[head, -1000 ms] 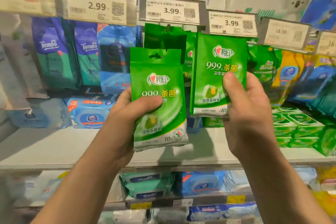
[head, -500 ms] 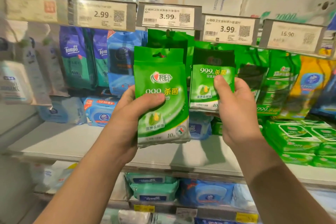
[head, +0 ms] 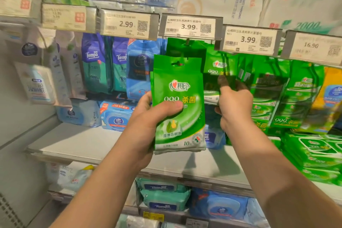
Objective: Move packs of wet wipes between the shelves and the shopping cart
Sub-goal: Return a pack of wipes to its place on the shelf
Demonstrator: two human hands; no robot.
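My left hand (head: 148, 126) grips a stack of green wet-wipe packs (head: 178, 87) upright in front of the shelf, thumb across the front. My right hand (head: 234, 105) reaches deeper under the price rail and pinches another green pack (head: 215, 72) by its lower part, up among the hanging green packs (head: 268, 83). That pack sits in shadow, partly hidden behind the left-hand stack. No shopping cart shows in this view.
A price rail (head: 188, 27) with tags runs above the hooks. Blue Tempo packs (head: 96, 65) hang to the left, blue tubs (head: 116, 116) sit on the white shelf (head: 77, 144). Green boxed wipes (head: 314, 152) are stacked at right. Lower shelves hold more packs (head: 164, 198).
My right hand carried its green pack away from me and up toward the hooks, into the shadow under the rail. The left hand kept its stack roughly in place.
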